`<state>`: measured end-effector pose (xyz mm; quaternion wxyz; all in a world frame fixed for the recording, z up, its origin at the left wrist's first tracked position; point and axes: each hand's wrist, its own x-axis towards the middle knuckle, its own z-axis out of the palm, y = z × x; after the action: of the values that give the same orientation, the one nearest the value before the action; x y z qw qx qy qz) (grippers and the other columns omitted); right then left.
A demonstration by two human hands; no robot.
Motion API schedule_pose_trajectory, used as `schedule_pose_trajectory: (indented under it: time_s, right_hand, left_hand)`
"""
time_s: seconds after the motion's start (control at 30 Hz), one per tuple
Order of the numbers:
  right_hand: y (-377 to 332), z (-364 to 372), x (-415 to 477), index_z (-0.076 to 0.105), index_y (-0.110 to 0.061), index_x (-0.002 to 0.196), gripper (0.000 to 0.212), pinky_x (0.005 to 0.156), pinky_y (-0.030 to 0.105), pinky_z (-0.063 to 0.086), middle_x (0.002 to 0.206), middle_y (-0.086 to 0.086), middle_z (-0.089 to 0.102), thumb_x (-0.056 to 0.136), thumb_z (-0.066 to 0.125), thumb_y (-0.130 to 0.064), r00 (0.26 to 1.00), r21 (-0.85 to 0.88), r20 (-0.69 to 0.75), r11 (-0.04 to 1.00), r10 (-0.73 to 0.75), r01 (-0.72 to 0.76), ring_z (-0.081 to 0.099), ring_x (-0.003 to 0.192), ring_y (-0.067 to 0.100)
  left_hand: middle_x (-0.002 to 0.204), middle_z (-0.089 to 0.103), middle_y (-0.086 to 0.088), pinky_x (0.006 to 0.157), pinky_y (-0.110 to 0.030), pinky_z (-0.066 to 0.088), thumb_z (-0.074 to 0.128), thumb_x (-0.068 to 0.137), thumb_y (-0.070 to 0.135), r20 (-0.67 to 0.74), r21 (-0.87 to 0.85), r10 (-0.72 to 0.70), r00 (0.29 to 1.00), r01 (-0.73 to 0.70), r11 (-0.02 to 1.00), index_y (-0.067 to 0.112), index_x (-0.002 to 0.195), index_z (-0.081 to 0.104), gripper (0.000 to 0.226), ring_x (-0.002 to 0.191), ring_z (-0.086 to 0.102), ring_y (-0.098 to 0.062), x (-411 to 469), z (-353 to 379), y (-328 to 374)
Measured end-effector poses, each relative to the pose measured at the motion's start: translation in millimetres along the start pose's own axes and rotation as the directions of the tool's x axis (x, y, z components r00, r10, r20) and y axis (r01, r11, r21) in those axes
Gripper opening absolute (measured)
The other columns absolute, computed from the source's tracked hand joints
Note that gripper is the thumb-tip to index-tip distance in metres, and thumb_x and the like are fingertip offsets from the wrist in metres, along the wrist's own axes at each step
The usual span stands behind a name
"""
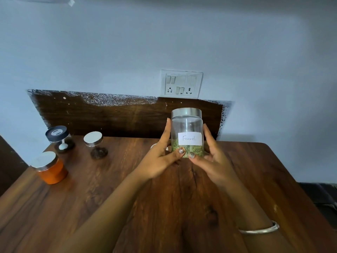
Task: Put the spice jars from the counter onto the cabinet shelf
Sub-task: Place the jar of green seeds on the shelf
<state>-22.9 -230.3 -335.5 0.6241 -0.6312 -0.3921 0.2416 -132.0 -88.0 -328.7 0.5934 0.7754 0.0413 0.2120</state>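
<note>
One Fennel jar (187, 125) gripped between left hand (160, 157) and right hand (213, 159) over the counter (127, 179); three more stand left: orange jar (50, 168), black-lidded jar (59, 138), steel-lidded jar (95, 144)

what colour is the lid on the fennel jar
Silver metal lid on the clear glass fennel jar; best in the head view.

Labelled fennel jar (187, 132) upright, part full — orange jar (51, 168), black-lidded jar (59, 139), dark-spice jar (96, 145) stand left.
</note>
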Motion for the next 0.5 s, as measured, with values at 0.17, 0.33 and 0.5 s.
schedule_pose_trajectory:
  time_s: [0.17, 0.33, 0.5]
  right_hand:
    - [-6.2, -5.2, 0.6, 0.014, -0.036, 0.147, 0.095, 0.082, 0.020, 0.052, 0.128, -0.009, 0.056, 0.071, 0.069, -0.026, 1.000, -0.025, -0.019, 1.000, -0.004, 0.004, 0.063, 0.107, 0.006]
    - [-12.3, -8.7, 1.3, 0.014, -0.038, 0.147, 0.102, 0.087, 0.029, 0.054, 0.127, -0.004, 0.058, 0.064, 0.073, -0.042, 0.999, -0.123, -0.025, 0.992, -0.032, 0.028, 0.064, 0.106, 0.012]
    - [-16.0, -11.0, 2.9, 0.016, -0.042, 0.146, 0.107, 0.091, 0.039, 0.053, 0.118, -0.005, 0.060, 0.056, 0.072, -0.063, 0.998, -0.237, -0.052, 0.971, -0.035, 0.022, 0.062, 0.106, 0.012]
  left_hand:
    - [0.118, 0.058, 0.012, 0.080, -0.028, 0.054, 0.053, 0.084, 0.035, -0.041, 0.071, 0.051, 0.998, -0.048, 0.996, 0.048, 0.139, -0.001, 0.077, 0.091, 0.065, -0.006, 0.7, 2.4, -3.7]
    - [0.119, 0.058, 0.019, 0.084, -0.032, 0.054, 0.056, 0.087, 0.035, -0.034, 0.123, 0.077, 0.996, -0.072, 0.990, 0.044, 0.141, -0.003, 0.081, 0.093, 0.064, -0.004, 2.3, 0.9, -4.8]
    - [0.121, 0.041, 0.051, 0.090, -0.025, 0.051, 0.064, 0.080, 0.035, 0.003, 0.190, 0.076, 0.997, -0.075, 0.979, 0.041, 0.143, -0.008, 0.096, 0.112, 0.053, 0.008, 3.4, -3.0, -2.1]
